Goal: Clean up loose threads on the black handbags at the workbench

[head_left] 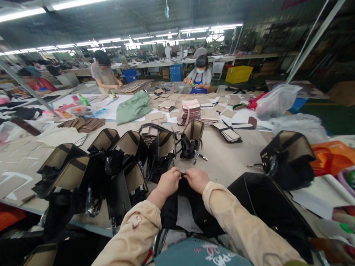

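Note:
My left hand (168, 182) and my right hand (196, 179) meet at the top edge of a black bag (172, 211) that lies in front of me on the worktable (233, 158). Both hands have their fingers curled and pinch the bag's rim, knuckles nearly touching. Cream sleeves cover both forearms. Just beyond my hands stand several open black bags with tan linings (128, 146), and one small bag (192, 136) stands upright straight ahead.
Another black bag (287, 157) lies on its side at the right, next to an orange bag (334, 156). Stacks of tan cardboard pieces (191, 109) and a green cloth (134, 106) fill the far table. Other people work at the far side.

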